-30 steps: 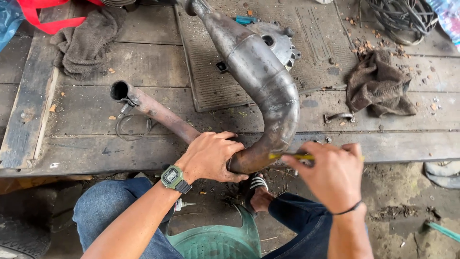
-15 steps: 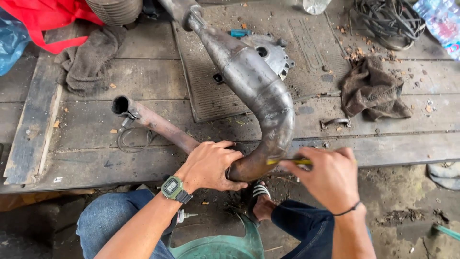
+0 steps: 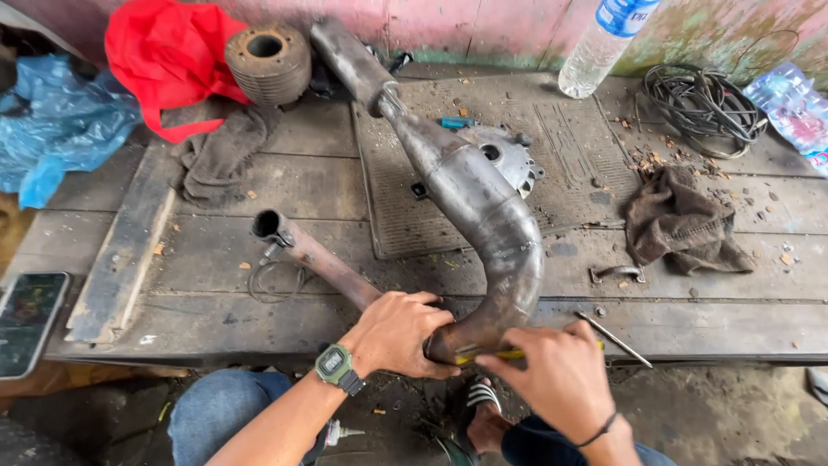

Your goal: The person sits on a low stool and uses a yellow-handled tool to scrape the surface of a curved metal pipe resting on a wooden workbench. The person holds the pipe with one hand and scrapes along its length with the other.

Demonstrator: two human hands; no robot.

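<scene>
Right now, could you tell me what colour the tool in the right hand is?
Yellow: the thin tool in the right hand, seen in the head view.

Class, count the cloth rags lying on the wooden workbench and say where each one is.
2. One grey cloth rag lies at the back left, beside the red plastic bag. One dark brown rag lies at the right, below the coiled black wire. Others may be hidden.

At the near edge of the wooden bench (image 3: 216, 185), the left hand (image 3: 401, 335) grips the bend of a rusty exhaust pipe (image 3: 483, 211); the right hand (image 3: 561, 375) presses a yellow-handled tool (image 3: 487, 355) against it, a brown rag (image 3: 681, 223) toward the right edge
</scene>
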